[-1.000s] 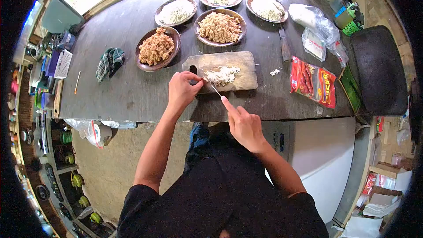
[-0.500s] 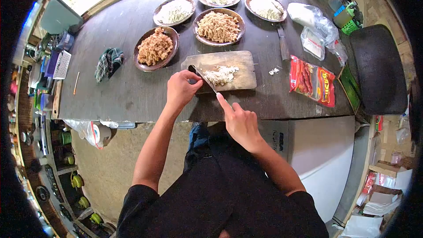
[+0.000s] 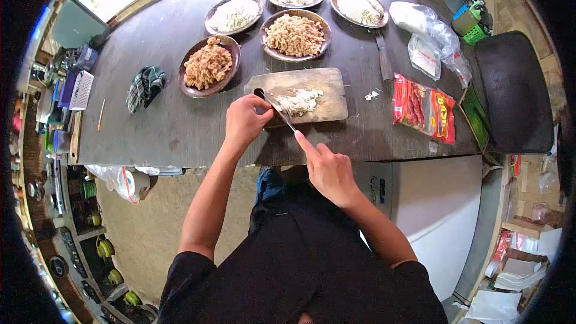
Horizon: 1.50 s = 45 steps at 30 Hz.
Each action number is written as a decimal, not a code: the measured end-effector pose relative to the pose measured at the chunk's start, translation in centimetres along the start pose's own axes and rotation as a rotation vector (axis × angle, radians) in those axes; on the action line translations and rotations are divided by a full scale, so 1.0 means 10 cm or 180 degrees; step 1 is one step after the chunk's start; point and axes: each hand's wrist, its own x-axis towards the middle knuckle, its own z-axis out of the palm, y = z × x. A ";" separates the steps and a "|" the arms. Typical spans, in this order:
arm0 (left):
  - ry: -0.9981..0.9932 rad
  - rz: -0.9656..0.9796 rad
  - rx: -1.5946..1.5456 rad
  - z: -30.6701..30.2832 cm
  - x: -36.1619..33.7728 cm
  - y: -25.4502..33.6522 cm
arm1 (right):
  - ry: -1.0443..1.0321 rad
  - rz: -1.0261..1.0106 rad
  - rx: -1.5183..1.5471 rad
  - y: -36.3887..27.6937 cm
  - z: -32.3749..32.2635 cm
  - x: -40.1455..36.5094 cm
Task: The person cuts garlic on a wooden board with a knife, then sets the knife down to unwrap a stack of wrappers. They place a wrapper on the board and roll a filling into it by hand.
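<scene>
A wooden cutting board lies near the front of the dark table, with a small heap of pale shredded food on it. My right hand is closed round the handle of a knife, its index finger stretched along the top. The blade slants up and left across the board's front left part. At the board's left edge my left hand is closed, thumb and fingers pinched close beside the blade. What those fingers hold, if anything, is hidden. A dark round spot shows at the board's upper left corner.
Behind the board stand plates of brown crispy food and several more plates, some with white shreds. To the right lie a second knife, a red sausage packet and plastic bags. A checked cloth is at left.
The whole view has shifted slightly. Both hands and the knife hold nearly the same place on the board, and the shredded heap looks the same.
</scene>
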 end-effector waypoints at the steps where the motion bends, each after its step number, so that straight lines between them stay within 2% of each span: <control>1: -0.0009 0.0016 0.0026 0.00 0.00 0.00 | -0.0040 0.0022 -0.0052 -0.01 0.01 0.02; 6: 0.0026 0.0025 -0.0022 0.01 -0.03 0.00 | -0.0084 0.0076 -0.0232 -0.04 0.04 0.10; 8: 0.0049 0.0001 0.0003 0.00 -0.04 0.01 | 0.0170 0.0052 -0.0169 -0.03 0.03 0.11; 11: -0.0012 -0.0095 -0.0097 -0.01 -0.04 0.00 | 0.0220 0.0108 0.0000 -0.01 0.00 0.08; 17: -0.0022 -0.0179 -0.0021 0.02 -0.03 -0.02 | -0.0032 -0.0018 0.0126 0.04 -0.05 -0.02; 20: -0.0022 -0.0191 -0.0055 -0.01 -0.02 0.01 | 0.0127 -0.0007 0.0066 -0.02 -0.09 0.02; 22: -0.0066 -0.0413 -0.0012 -0.04 -0.01 0.06 | 0.0128 0.0011 -0.0012 -0.03 -0.04 0.02; 29: -0.0050 -0.0410 0.0095 -0.02 0.01 0.03 | 0.0032 0.0027 -0.0304 -0.04 0.05 0.12; 45: -0.0154 -0.0636 0.0128 -0.04 -0.01 0.09 | -0.0045 -0.0033 0.0061 0.05 0.00 0.00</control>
